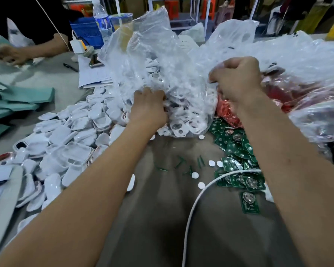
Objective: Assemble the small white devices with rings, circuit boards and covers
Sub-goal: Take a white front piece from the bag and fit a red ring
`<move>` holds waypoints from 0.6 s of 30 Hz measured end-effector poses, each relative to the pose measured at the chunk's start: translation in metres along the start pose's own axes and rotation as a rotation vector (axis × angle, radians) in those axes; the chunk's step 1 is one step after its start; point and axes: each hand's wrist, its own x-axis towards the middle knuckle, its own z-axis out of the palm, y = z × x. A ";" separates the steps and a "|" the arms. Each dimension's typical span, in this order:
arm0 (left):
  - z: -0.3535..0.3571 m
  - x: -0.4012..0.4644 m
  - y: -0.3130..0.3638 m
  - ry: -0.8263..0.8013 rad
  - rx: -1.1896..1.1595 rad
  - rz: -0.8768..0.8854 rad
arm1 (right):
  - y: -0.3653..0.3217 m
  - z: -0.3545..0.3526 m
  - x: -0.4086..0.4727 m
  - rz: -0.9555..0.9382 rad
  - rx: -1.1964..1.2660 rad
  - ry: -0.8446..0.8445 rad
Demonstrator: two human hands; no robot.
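Both hands grip a clear crinkled plastic bag (162, 60) of white covers: left hand (148, 107) low, right hand (236, 78) clenching its far edge. Green circuit boards (237, 151) lie right; their printing seems unreadable.

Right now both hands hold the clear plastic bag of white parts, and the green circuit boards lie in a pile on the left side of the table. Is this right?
Not quite. The head view shows the green circuit boards piled on the right side of the table, not the left. Both the left hand and right hand do hold the clear plastic bag of white parts.
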 end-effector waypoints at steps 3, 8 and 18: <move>0.003 0.004 0.005 0.020 -0.125 0.014 | 0.006 -0.023 -0.040 -0.125 -0.110 -0.545; -0.002 0.001 0.016 0.050 -0.251 -0.073 | 0.023 -0.017 -0.066 -0.105 -0.603 -0.973; -0.068 -0.040 0.075 -0.073 -0.634 0.031 | -0.023 -0.066 -0.053 -0.131 -0.831 -0.751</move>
